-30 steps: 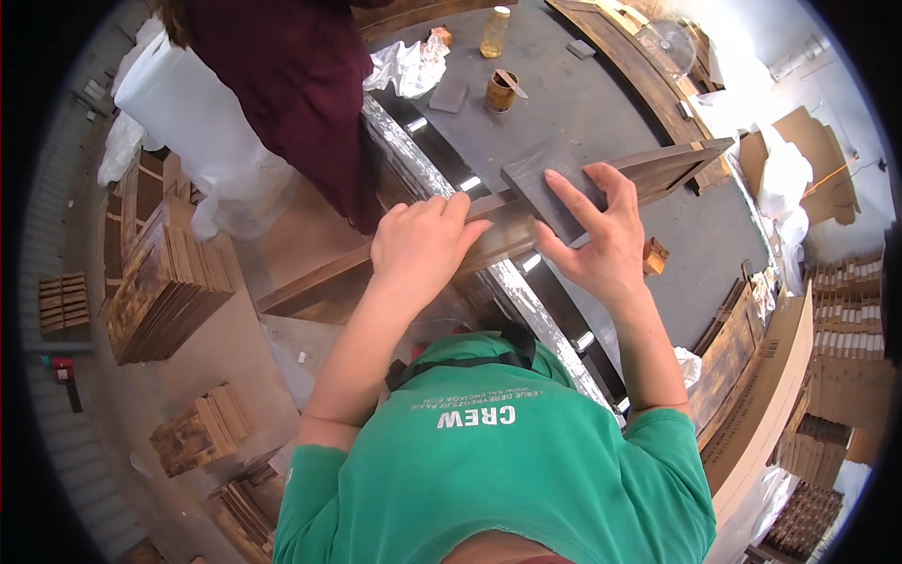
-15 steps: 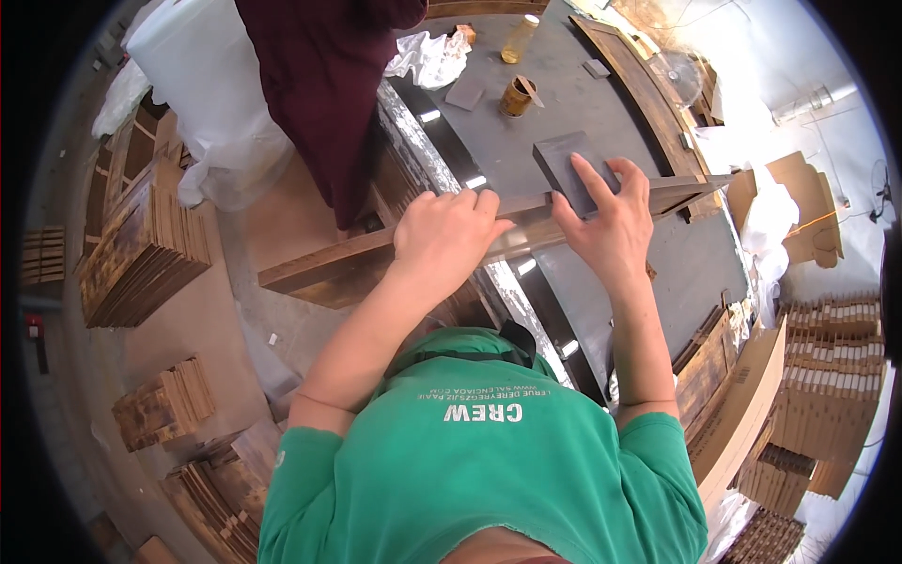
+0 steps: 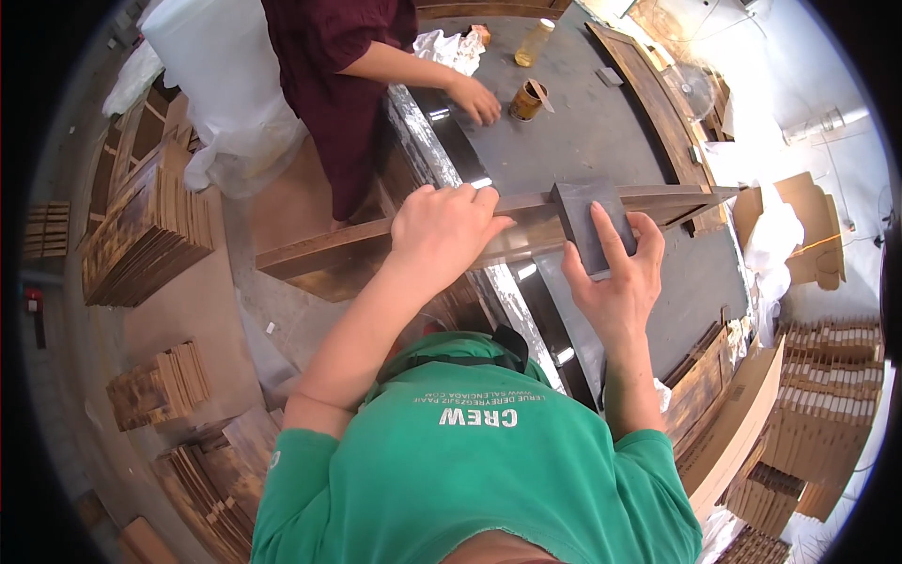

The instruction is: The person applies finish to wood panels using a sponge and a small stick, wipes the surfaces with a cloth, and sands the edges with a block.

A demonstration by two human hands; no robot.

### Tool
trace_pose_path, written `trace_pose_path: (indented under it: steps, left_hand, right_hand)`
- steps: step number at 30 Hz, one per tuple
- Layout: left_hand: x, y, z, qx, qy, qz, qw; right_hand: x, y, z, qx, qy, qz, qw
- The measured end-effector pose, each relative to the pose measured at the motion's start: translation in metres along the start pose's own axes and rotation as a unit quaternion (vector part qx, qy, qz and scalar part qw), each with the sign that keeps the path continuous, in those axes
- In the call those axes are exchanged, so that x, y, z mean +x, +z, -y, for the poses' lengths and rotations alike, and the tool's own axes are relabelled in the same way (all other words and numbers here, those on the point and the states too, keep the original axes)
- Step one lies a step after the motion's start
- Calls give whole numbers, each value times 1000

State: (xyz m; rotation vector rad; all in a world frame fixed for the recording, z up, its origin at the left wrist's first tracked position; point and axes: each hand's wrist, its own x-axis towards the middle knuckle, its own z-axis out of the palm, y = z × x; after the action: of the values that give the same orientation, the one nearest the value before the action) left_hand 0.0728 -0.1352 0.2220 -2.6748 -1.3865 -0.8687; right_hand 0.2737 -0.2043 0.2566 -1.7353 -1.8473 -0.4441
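Left hand [image 3: 442,230] pressed flat on plank [image 3: 357,249], grasping nothing. Right hand [image 3: 615,282] clenched on grey block [image 3: 584,218], touching plank over tabletop [image 3: 583,132].

The left hand [image 3: 442,230] presses flat on a long wooden board [image 3: 319,254]; the right hand's [image 3: 615,277] fingers [image 3: 609,235] grip a grey sanding block [image 3: 584,218] atop it.

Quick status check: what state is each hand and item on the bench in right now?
left hand: pressed flat on the wooden plank
right hand: gripping the grey sanding block
grey sanding block: resting on the plank
wooden plank: lying across the bench
small tin: upright, open
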Motion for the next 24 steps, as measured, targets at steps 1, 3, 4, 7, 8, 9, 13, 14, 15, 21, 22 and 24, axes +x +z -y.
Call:
trace_pose_path:
  steps: [1,3,4,7,8,9,13,14,15,21,22,24]
  left_hand:
    - [1,1,0,2,0,-1,1000]
    - [2,2,-1,13,5,2,1000]
    - [3,2,-1,14,11,2,1000]
    - [2,1,-1,8,16,-24,1000]
    - [-1,-1,-1,9,10,-23,1000]
    - [-3,-2,0,9,4,-23,1000]
    - [3,-4,-7,17,0,-12,1000]
    - [4,-3,-8,19,-3,-5,1000]
    - [5,-2,-8,20,-6,3,1000]
    - [18,12,-17,2,-8,34,999]
    - [18,12,-17,2,-11,33,999]
    - [16,13,-17,18,-6,23,1000]
  right_hand:
    - [3,4,0,2,0,-1,1000]
    - [16,16,-1,6,-11,-32,999]
    - [24,25,-2,9,-7,-32,999]
    - [38,25,-14,41,-21,-28,999]
    - [43,20,-24,48,1,-41,998]
    - [48,14,-33,31,31,-60,997]
    - [42,9,-63,57,74,-16,995]
    - [37,10,-59,63,47,8,997]
    - [35,12,-55,68,20,32,997]
    - [34,11,-38,37,3,32,999]
    - [30,6,-40,42,1,38,998]
    - [30,5,-47,48,-4,45,998]
